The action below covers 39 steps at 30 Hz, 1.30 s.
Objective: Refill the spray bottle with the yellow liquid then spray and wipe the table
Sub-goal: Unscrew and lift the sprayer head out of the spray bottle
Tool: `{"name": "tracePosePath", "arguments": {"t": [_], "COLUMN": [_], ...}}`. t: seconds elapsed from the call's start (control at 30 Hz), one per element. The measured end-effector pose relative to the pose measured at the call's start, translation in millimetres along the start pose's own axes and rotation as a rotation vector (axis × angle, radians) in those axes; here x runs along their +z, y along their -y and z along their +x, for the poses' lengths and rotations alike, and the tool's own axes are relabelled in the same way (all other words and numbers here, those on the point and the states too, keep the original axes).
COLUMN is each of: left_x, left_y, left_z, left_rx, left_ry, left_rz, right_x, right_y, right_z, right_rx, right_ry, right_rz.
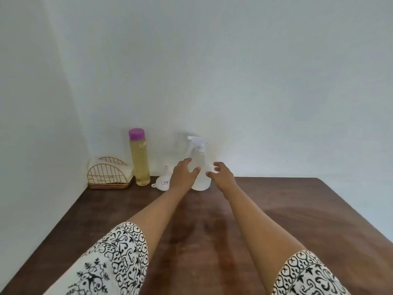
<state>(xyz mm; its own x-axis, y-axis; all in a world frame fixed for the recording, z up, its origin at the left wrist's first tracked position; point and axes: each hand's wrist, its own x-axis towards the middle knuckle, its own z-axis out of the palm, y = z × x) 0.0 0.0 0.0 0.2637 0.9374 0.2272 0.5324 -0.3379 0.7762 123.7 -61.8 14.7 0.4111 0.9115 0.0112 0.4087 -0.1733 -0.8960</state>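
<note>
left arm: bare below the elbow, stretched straight from 7 o'clock toward 1 o'clock.
left hand: palm down, fingers spread and loosely bent, gripping nothing.
right arm: stretched from 5 o'clock toward 11 o'clock.
right hand: fingers spread, slightly curled (thumb toward the left hand), gripping nothing.
hands together: level, near each other, not touching.
sleeves: black-on-white pattern, ending near the elbows.
</note>
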Motion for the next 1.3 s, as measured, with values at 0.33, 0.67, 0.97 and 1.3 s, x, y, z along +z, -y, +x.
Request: {"name": "tracePosePath", "arguments": {"t": [0.33,0.67,0.97,1.3], "left_x": [20,-22,-55,-72], "left_y": [6,-3,-11,-5], "left_z": [33,-84,-219,-302], "left_rx": [0.035,0.001,-0.080,-0.069], "left_ry": [-0.010,0.034,-0.012,-0.042], "left_rz": [-0.238,-0.317,-0.443,-0.443], "right_x": [18,16,22,31], "right_y": [-23,-21,-21,-27], "right_z": [48,-75,-216,-299], "right_rx": [-0.101,-0.184,-0.180,-0.209], "right_ry": [0.117,0.113,0.096,0.107], "right_rz": [-0.003,-0.051,0.021,-0.019]}}
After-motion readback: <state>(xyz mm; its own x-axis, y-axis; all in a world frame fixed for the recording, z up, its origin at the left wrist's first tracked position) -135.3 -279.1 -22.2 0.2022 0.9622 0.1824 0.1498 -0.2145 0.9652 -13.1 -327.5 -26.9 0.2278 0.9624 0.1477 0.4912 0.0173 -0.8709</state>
